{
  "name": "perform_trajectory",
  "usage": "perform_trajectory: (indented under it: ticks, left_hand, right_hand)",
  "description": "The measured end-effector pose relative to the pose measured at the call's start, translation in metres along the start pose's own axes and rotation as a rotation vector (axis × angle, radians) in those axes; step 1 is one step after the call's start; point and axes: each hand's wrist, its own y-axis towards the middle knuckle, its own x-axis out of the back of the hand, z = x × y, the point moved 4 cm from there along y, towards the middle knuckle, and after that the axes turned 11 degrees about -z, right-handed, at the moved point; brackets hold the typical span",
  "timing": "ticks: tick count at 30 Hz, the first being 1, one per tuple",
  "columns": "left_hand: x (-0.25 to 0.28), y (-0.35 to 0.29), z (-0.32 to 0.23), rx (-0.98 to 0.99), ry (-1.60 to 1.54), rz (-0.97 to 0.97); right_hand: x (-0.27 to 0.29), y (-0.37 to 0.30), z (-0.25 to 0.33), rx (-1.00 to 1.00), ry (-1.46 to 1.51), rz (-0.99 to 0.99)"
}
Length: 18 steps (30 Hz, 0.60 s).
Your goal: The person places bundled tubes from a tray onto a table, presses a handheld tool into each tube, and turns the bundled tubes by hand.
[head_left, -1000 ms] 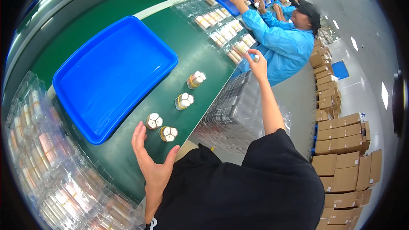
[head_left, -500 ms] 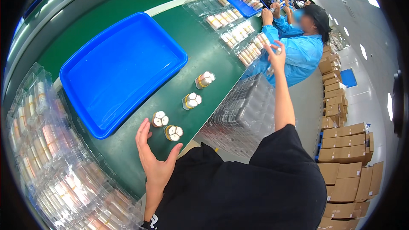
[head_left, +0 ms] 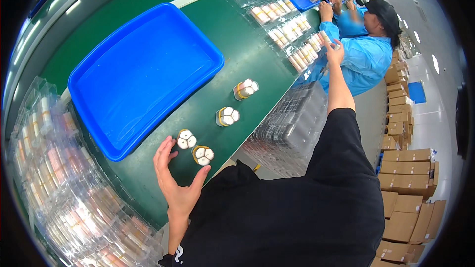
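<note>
My left hand (head_left: pixel 176 185) is spread open on the near side of the green table. Its fingers and thumb curve around two upright bundles of white-ended tubes, a left bundle (head_left: pixel 186 139) and a right bundle (head_left: pixel 203 155), each tied with a yellow band. Farther along stand a third bundle (head_left: pixel 227 116) and another bundle (head_left: pixel 246 89). My right arm stretches far to the right; its hand (head_left: pixel 335 55) is closed on a small tube (head_left: pixel 326 38) beside a clear tray (head_left: pixel 300 67) filled with banded tubes. Whether it holds more than one tube cannot be told.
A big blue tray (head_left: pixel 143 74) lies on the table (head_left: pixel 198 101). Stacked clear packs of tubes (head_left: pixel 74 198) fill the left side. Nested clear trays (head_left: pixel 292 128) stand by the table edge. A co-worker in blue (head_left: pixel 363 64) is at the right, with cardboard boxes (head_left: pixel 405 168) behind.
The view has shifted slightly. My right hand has moved a little up and over toward the tubes in the clear tray. My left hand stays around the two bundles.
</note>
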Motion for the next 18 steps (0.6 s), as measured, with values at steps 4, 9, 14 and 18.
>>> perform_trajectory:
  ticks: [4,9,14,18]
  left_hand:
    - [-0.004,0.001,-0.004,-0.025,0.052,0.021]
    - [-0.004,0.001,-0.002,-0.017,0.055,0.036]
    - [-0.007,0.004,-0.008,-0.03,0.071,0.04]
    - [-0.006,0.004,-0.009,-0.027,0.06,0.039]
  right_hand:
    - [0.001,-0.012,0.004,0.034,0.001,0.011]
    - [0.003,-0.019,0.006,0.022,0.151,-0.003]
    - [-0.001,-0.029,0.015,0.013,0.129,0.07]
    - [-0.002,-0.032,0.011,0.063,0.143,0.104]
